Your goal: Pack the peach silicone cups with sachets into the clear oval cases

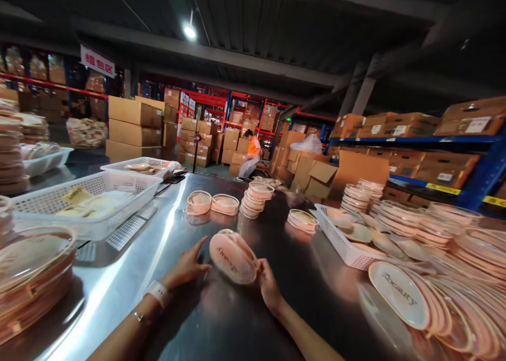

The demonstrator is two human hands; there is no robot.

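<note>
A round pink case [233, 256] with printed lettering stands tilted on edge on the shiny steel table [166, 213]. My right hand [269, 285] grips its right rim from behind, fingers curled round it. My left hand [185, 269] rests just left of the case with fingers stretched toward it; a white watch sits on that wrist. Whether the fingertips touch the case I cannot tell.
Several pink round cases lie stacked mid-table [256, 197] and fanned in rows at the right [435, 298]. White plastic baskets sit at left [87, 203] and right [348, 247]. A stack of cases [31, 276] is at near left. A person in orange [252, 155] crouches among cardboard boxes behind.
</note>
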